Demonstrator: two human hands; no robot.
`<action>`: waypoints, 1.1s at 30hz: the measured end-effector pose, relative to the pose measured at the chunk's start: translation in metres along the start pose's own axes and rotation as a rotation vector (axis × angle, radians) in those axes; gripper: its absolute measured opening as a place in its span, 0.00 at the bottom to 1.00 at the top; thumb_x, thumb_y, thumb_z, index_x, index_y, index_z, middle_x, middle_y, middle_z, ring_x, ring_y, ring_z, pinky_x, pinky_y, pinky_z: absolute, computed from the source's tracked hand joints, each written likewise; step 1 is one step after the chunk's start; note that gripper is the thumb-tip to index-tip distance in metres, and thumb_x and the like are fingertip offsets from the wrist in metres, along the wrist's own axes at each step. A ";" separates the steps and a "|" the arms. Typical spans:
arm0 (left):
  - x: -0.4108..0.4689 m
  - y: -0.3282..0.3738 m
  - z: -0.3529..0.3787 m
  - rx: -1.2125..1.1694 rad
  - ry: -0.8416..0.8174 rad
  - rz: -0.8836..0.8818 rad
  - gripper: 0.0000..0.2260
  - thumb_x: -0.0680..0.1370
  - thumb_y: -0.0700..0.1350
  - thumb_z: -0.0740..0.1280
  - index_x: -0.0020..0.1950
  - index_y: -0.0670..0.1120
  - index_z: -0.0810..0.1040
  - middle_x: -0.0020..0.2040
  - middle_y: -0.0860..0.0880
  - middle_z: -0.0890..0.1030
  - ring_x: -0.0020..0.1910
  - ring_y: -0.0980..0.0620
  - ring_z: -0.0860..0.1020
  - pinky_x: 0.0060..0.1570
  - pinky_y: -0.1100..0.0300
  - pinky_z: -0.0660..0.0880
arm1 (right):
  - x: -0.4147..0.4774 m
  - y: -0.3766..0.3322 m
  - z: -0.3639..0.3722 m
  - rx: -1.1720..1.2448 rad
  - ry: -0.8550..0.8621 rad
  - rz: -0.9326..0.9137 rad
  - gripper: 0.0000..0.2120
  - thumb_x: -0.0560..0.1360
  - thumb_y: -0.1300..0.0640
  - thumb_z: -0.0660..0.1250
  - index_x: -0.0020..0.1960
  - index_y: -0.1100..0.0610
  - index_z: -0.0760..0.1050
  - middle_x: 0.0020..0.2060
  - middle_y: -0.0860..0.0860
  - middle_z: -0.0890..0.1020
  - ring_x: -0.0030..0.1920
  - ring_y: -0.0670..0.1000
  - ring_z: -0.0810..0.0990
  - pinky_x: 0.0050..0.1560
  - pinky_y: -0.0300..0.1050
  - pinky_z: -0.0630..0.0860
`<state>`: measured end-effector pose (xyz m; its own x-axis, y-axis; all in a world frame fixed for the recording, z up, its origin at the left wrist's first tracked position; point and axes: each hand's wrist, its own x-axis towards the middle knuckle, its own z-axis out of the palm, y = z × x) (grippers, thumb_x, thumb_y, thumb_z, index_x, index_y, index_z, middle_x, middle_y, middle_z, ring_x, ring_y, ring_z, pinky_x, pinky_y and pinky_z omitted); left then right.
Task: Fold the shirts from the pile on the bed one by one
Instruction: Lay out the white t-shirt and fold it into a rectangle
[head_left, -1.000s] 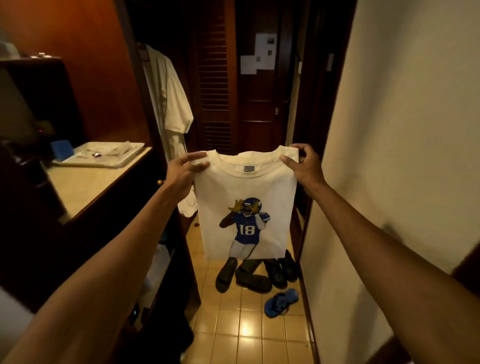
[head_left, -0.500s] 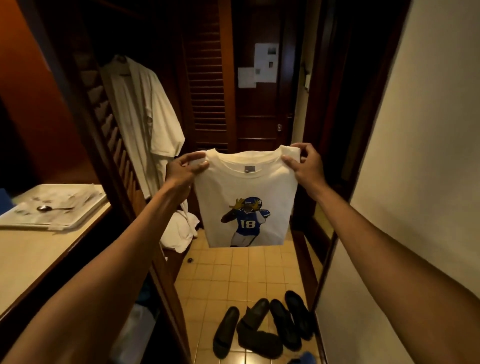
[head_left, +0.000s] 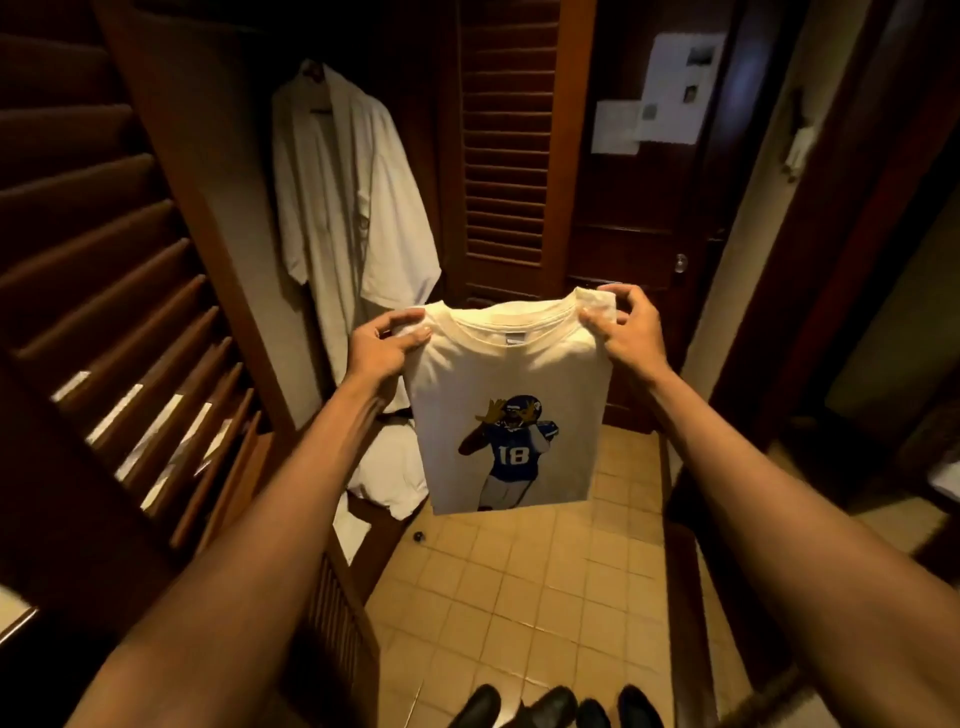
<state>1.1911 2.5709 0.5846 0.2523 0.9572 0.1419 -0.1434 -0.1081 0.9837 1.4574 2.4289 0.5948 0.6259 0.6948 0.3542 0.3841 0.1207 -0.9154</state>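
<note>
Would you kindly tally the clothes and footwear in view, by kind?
T-shirt, held by left hand and right hand: 1
Bathrobe, hanging: 1
Dark shoes, partly cut off at the bottom edge: 4
Total: 6
White heap below the bathrobe: unclear, not counted.

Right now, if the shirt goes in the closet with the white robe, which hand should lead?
Probably the left. The left hand pinches the shirt at the shoulder nearer the hanging robe; the right hand holds the other shoulder, farther away, toward the door.
</note>
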 end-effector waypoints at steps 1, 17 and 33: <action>0.017 -0.007 -0.003 0.003 0.016 -0.006 0.12 0.72 0.33 0.75 0.54 0.42 0.84 0.51 0.45 0.85 0.47 0.53 0.81 0.53 0.61 0.80 | 0.016 0.008 0.011 0.004 -0.018 0.000 0.22 0.73 0.57 0.75 0.64 0.59 0.72 0.54 0.53 0.81 0.48 0.44 0.82 0.40 0.39 0.82; 0.348 -0.132 -0.067 -0.034 0.309 -0.177 0.12 0.73 0.31 0.73 0.55 0.41 0.83 0.44 0.43 0.84 0.37 0.53 0.81 0.45 0.59 0.82 | 0.285 0.156 0.278 0.082 -0.222 0.121 0.19 0.74 0.56 0.74 0.61 0.56 0.72 0.48 0.53 0.84 0.46 0.49 0.84 0.41 0.45 0.82; 0.576 -0.179 -0.178 0.020 0.565 -0.157 0.11 0.73 0.30 0.73 0.50 0.45 0.85 0.53 0.47 0.84 0.53 0.49 0.83 0.59 0.55 0.79 | 0.505 0.222 0.538 0.153 -0.533 0.131 0.17 0.73 0.61 0.75 0.57 0.57 0.72 0.45 0.54 0.81 0.40 0.45 0.80 0.42 0.37 0.79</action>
<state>1.1921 3.1893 0.4707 -0.2812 0.9563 -0.0805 -0.1257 0.0465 0.9910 1.4938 3.1883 0.4679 0.2172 0.9678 0.1269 0.1988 0.0834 -0.9765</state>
